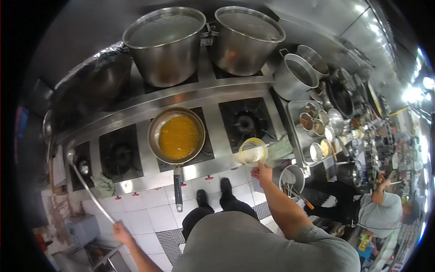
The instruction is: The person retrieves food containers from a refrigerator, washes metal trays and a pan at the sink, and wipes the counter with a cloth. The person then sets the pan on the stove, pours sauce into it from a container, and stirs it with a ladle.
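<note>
My left hand [121, 231] is closed round the end of a long-handled ladle [93, 192], whose bowl rests over the burner at the far left. In my right hand [263, 172] is a translucent plastic tub [253, 152], gripped near its rim, with yellowish residue round its edge. It is above the stove's front edge, beside a green cloth [279, 148]. Between my hands, a frying pan [176, 136] sits on a middle burner with an orange-yellow, egg-like layer in it. Its dark handle [178, 190] points toward me, and neither hand touches it.
Two big stockpots [165, 59] stand at the back of the stove. A tray [297, 131] of seasoning containers is at the right. Another green cloth [104, 185] lies on the left front edge. A waste bin [292, 179] and a co-worker [380, 211] are to the right.
</note>
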A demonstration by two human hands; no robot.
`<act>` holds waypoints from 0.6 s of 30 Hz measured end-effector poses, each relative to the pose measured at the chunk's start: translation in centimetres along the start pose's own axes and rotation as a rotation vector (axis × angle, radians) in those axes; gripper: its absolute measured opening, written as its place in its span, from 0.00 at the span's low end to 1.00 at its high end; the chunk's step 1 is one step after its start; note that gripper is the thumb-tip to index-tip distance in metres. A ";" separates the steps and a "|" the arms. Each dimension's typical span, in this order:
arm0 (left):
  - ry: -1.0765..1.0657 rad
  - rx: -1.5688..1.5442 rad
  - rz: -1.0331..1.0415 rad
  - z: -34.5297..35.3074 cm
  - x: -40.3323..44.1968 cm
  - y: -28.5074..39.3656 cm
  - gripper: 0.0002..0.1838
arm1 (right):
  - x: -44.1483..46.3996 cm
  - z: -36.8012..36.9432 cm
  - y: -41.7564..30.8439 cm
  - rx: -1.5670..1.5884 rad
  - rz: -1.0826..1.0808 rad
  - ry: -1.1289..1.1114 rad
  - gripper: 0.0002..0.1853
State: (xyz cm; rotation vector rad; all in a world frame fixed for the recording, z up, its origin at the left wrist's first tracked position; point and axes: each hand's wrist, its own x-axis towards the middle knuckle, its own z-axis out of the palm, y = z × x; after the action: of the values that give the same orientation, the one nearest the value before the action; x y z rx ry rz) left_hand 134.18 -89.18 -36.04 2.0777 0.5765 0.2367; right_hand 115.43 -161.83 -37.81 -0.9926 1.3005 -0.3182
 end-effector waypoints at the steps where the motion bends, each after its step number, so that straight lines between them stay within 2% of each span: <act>1: -0.017 -0.041 -0.019 1.2 -3.0 2.8 0.14 | -0.2 0.3 0.0 0.009 0.010 -0.030 0.23; 3: -0.112 -0.265 -0.092 3.5 -9.4 12.0 0.10 | -0.8 0.1 -0.2 0.044 0.092 -0.058 0.23; 4: -0.138 -0.292 -0.086 4.8 -11.2 14.0 0.08 | -0.7 -0.3 0.1 0.076 0.111 -0.096 0.26; 9: -0.432 -0.563 -0.150 11.0 -18.7 22.1 0.06 | -2.6 -2.8 0.3 0.033 0.209 -0.208 0.29; 11: -0.648 -0.658 -0.172 13.9 -21.6 26.0 0.07 | -4.4 -3.0 -1.1 -0.214 0.127 -0.364 0.27; 14: -0.954 -0.780 -0.202 19.2 -24.9 30.1 0.08 | -8.2 -0.7 -6.2 -0.195 -0.081 -0.718 0.21; 15: -1.058 -0.749 -0.153 21.1 -26.2 31.7 0.08 | -9.7 0.8 -8.8 -0.181 -0.167 -0.847 0.19; 16: -1.228 -0.701 0.011 23.2 -27.4 33.5 0.08 | -11.9 2.4 -11.5 -0.200 -0.384 -0.904 0.18; 17: -1.337 -0.596 0.082 24.8 -29.0 35.2 0.07 | -13.7 3.5 -14.4 -0.221 -0.602 -0.958 0.18; 18: -1.466 -0.393 0.256 26.2 -30.3 37.2 0.10 | -15.0 3.9 -17.6 -0.214 -0.612 -0.951 0.18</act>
State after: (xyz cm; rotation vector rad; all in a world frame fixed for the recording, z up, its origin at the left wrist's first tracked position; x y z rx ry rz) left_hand 129.29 -140.40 -17.46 1.4112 -0.5860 -0.9071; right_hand 120.18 -159.73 -15.01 -1.4677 0.1510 -0.1240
